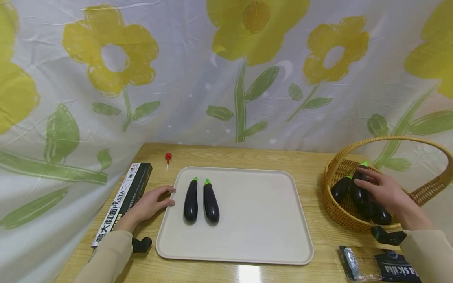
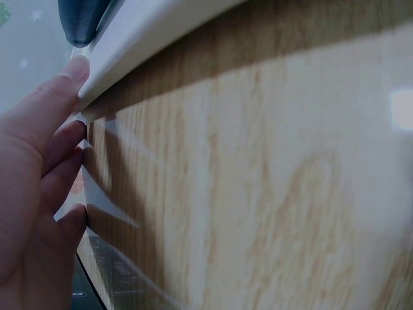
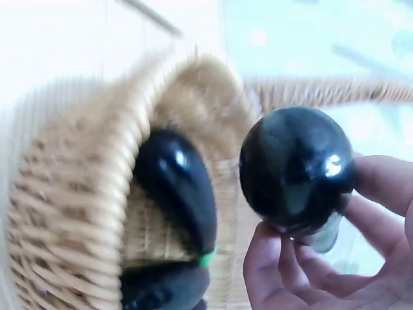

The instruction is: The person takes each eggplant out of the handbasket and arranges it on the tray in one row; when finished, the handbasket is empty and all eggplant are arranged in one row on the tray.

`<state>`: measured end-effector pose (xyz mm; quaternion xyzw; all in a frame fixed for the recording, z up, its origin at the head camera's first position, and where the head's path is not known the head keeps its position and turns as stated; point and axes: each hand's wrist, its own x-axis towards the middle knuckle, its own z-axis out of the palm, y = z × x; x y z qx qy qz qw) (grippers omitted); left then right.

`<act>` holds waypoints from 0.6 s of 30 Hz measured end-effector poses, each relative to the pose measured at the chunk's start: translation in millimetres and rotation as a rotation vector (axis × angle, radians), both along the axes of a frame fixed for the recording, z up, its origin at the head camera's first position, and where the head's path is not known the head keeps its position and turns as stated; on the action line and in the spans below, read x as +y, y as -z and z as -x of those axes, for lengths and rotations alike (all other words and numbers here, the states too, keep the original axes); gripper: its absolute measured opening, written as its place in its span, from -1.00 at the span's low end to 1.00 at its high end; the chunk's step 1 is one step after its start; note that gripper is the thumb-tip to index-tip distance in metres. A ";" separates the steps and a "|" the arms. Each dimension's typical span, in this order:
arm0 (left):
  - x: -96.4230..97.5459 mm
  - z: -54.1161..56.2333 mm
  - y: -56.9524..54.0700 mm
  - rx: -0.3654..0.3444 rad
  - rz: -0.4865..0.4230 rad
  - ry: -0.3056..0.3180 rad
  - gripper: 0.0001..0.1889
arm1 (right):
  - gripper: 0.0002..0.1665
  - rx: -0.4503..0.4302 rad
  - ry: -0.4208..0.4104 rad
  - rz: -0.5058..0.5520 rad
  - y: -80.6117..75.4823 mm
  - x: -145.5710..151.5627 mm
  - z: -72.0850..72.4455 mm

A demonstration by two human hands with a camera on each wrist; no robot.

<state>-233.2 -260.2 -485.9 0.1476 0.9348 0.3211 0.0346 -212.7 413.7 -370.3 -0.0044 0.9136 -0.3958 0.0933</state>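
Observation:
My right hand (image 1: 383, 192) grips a dark eggplant (image 1: 358, 192) with a green tip above the wicker basket (image 1: 330, 210). In the right wrist view, thumb and fingers curl round this eggplant (image 3: 293, 171), its round end toward the camera. More eggplants lie in the basket, one (image 3: 177, 187) beside its wall. My left hand (image 1: 150, 203) rests at the left edge of a cream tray (image 1: 262, 216), thumb (image 2: 77, 68) at the rim and fingers loosely bent. Two eggplants, one on the left (image 1: 191, 202) and one beside it (image 1: 211, 202), lie side by side on the tray, green tips away from me.
A pasta box (image 1: 124, 200) lies left of the tray, partly behind my left arm. Behind it is a red lollipop (image 1: 168, 157). A dark printed packet (image 1: 393, 265) lies in front of the basket. The basket's tall handle (image 1: 400, 138) arches over my right hand.

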 end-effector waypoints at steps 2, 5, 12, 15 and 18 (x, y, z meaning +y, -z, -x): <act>-0.2 0.5 0.5 -0.002 -0.001 -0.002 -0.54 | -0.10 0.011 0.004 -0.005 -2.7 -6.5 -8.8; -0.1 0.9 1.4 -0.007 -0.003 -0.003 -0.54 | -0.13 -0.005 -0.001 0.001 -7.1 -15.2 -22.0; -0.3 0.4 1.8 0.006 -0.007 0.001 -0.55 | -0.31 -0.025 -0.186 -0.152 -16.9 -34.8 -50.3; -0.7 1.1 1.4 0.003 -0.005 0.002 -0.55 | -0.36 -0.022 -0.277 -0.195 -18.0 -45.8 -57.9; -1.1 1.9 1.8 0.001 -0.005 0.004 -0.55 | -0.41 -0.013 -0.340 -0.182 -18.0 -59.0 -62.4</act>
